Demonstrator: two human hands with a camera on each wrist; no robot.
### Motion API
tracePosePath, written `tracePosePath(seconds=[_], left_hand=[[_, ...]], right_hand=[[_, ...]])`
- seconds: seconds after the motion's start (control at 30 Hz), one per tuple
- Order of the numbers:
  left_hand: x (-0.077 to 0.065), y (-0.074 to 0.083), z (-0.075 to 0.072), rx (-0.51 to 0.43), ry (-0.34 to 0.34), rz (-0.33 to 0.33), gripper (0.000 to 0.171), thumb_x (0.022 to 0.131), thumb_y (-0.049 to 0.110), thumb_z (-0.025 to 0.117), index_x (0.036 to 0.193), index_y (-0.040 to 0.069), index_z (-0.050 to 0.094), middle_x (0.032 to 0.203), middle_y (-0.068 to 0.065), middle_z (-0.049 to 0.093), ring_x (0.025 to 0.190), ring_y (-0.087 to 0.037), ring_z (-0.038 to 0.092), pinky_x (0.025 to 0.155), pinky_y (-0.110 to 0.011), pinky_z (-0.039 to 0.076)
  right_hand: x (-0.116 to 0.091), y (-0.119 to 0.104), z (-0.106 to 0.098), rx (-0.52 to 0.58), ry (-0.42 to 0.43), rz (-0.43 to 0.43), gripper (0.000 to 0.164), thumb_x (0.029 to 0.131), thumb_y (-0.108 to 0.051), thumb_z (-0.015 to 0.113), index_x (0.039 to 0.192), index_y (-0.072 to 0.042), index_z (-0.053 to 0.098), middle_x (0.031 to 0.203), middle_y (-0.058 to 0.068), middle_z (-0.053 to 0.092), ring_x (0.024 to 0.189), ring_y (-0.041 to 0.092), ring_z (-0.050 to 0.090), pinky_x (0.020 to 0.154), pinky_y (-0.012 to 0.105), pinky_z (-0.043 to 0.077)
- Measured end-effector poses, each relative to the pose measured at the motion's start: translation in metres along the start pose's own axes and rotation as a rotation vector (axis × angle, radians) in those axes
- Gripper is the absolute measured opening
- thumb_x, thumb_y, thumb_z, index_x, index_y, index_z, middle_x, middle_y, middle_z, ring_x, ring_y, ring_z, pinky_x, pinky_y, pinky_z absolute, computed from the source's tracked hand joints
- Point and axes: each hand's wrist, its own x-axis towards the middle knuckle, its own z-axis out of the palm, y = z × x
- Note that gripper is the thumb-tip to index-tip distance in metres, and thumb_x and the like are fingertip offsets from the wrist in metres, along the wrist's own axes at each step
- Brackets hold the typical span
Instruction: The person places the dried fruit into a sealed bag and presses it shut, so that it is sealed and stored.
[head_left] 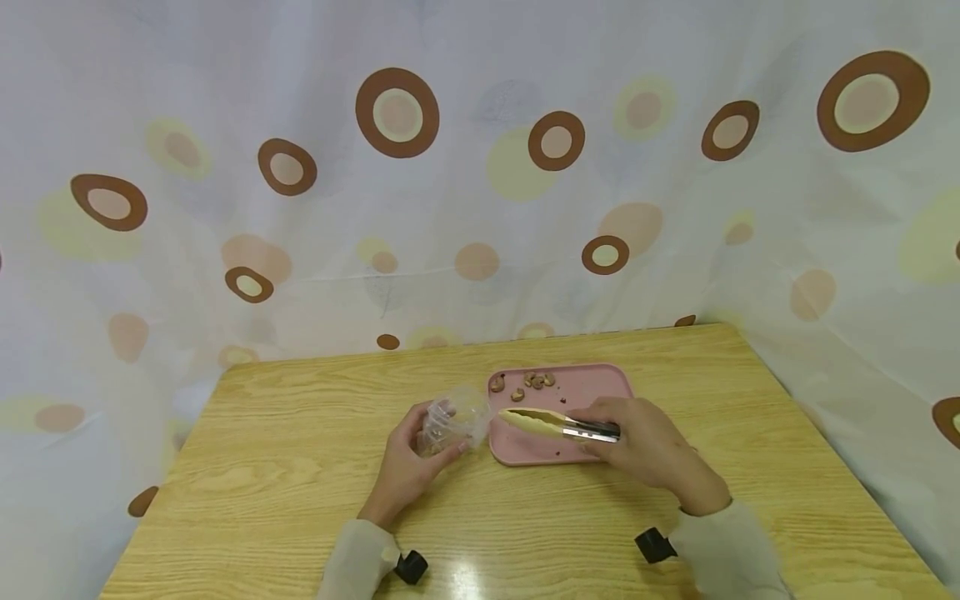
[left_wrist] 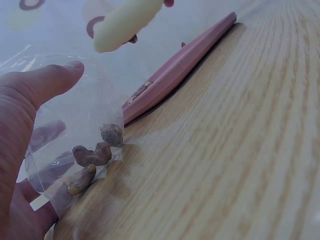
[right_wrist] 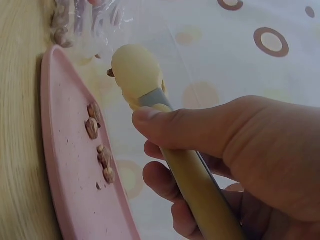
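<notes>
My left hand [head_left: 408, 462] holds a crinkled clear plastic bag [head_left: 459, 417] just left of the pink tray, thumb on the near side and fingers behind. Several brown-skinned cashews [left_wrist: 92, 154] lie in the bottom of the bag. In my right hand [head_left: 648, 442] are tongs [head_left: 536, 421] with cream-coloured tips and a metal band, held over the tray and pointing at the bag. A brown bit [right_wrist: 110, 73] shows at the edge of the tong tips, probably a cashew, mostly hidden. More cashews [head_left: 536, 381] sit along the tray's far left side.
The pink tray [head_left: 592, 387] has a low raised rim and small brown crumbs on it. It stands on a wood-grain table [head_left: 300, 483]. A patterned curtain [head_left: 480, 208] hangs behind the table and along its sides.
</notes>
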Motion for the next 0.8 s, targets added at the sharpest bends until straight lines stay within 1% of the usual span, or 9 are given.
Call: tracePosePath(seconds=[0.1, 0.23, 0.37, 0.47, 0.57, 0.7, 0.77, 0.8], left_hand=[[0.0, -0.001, -0.001, 0.0, -0.004, 0.016, 0.065, 0.092, 0.019, 0.091, 0.15, 0.021, 0.062, 0.142, -0.007, 0.073, 0.117, -0.016, 0.069, 0.102, -0.029, 0.054], [0.0, -0.002, -0.001, -0.008, -0.007, 0.02, 0.064, 0.092, 0.019, 0.09, 0.15, 0.022, 0.062, 0.142, -0.008, 0.073, 0.117, -0.014, 0.069, 0.102, -0.028, 0.054], [0.0, -0.001, -0.001, -0.015, -0.014, 0.017, 0.065, 0.092, 0.018, 0.09, 0.15, 0.024, 0.062, 0.143, -0.009, 0.072, 0.117, -0.014, 0.069, 0.102, -0.028, 0.055], [0.0, -0.001, -0.001, -0.018, -0.017, 0.015, 0.065, 0.092, 0.018, 0.09, 0.15, 0.024, 0.062, 0.144, -0.01, 0.072, 0.117, -0.014, 0.07, 0.101, -0.027, 0.055], [0.0, 0.0, -0.001, -0.018, -0.014, 0.01, 0.065, 0.092, 0.018, 0.091, 0.15, 0.022, 0.062, 0.143, -0.01, 0.072, 0.117, -0.014, 0.07, 0.102, -0.027, 0.055], [0.001, -0.001, -0.002, -0.017, -0.014, 0.013, 0.066, 0.092, 0.018, 0.09, 0.151, 0.017, 0.061, 0.142, -0.011, 0.072, 0.116, -0.012, 0.069, 0.102, -0.026, 0.054], [0.0, -0.001, -0.001, -0.015, -0.016, 0.015, 0.066, 0.092, 0.017, 0.09, 0.151, 0.017, 0.061, 0.142, -0.011, 0.072, 0.116, -0.012, 0.069, 0.101, -0.026, 0.054], [0.001, -0.001, -0.001, -0.015, -0.016, 0.014, 0.066, 0.092, 0.017, 0.09, 0.151, 0.018, 0.062, 0.141, -0.011, 0.073, 0.116, -0.011, 0.069, 0.101, -0.026, 0.054]], right_hand=[[0.006, -0.005, 0.001, -0.008, -0.001, -0.034, 0.038, 0.09, -0.012, 0.089, 0.128, -0.014, 0.083, 0.105, -0.006, 0.081, 0.085, 0.002, 0.062, 0.075, 0.028, 0.052], [0.014, -0.012, 0.002, -0.02, -0.021, -0.065, 0.038, 0.092, -0.013, 0.089, 0.129, -0.014, 0.082, 0.106, -0.005, 0.082, 0.087, 0.004, 0.064, 0.075, 0.027, 0.052], [0.02, -0.017, 0.002, -0.014, -0.029, -0.07, 0.037, 0.092, -0.013, 0.089, 0.128, -0.012, 0.082, 0.105, -0.002, 0.082, 0.085, 0.003, 0.062, 0.072, 0.025, 0.049], [0.025, -0.021, 0.0, -0.011, -0.031, -0.071, 0.037, 0.091, -0.013, 0.089, 0.128, -0.011, 0.082, 0.106, 0.0, 0.083, 0.083, 0.002, 0.061, 0.071, 0.024, 0.047], [0.032, -0.024, -0.002, -0.021, -0.041, -0.07, 0.041, 0.091, -0.014, 0.09, 0.13, -0.013, 0.081, 0.103, -0.002, 0.082, 0.076, 0.0, 0.055, 0.066, 0.023, 0.044], [0.04, -0.027, -0.003, -0.04, -0.056, -0.081, 0.046, 0.089, -0.016, 0.092, 0.134, -0.016, 0.08, 0.1, -0.004, 0.081, 0.066, -0.001, 0.044, 0.061, 0.022, 0.039], [0.043, -0.029, -0.003, -0.043, -0.064, -0.085, 0.046, 0.089, -0.016, 0.092, 0.133, -0.017, 0.08, 0.107, -0.001, 0.083, 0.067, 0.0, 0.047, 0.061, 0.022, 0.04], [0.044, -0.029, -0.003, -0.048, -0.066, -0.092, 0.045, 0.089, -0.017, 0.092, 0.133, -0.018, 0.08, 0.113, 0.002, 0.083, 0.071, 0.001, 0.055, 0.064, 0.022, 0.044]])
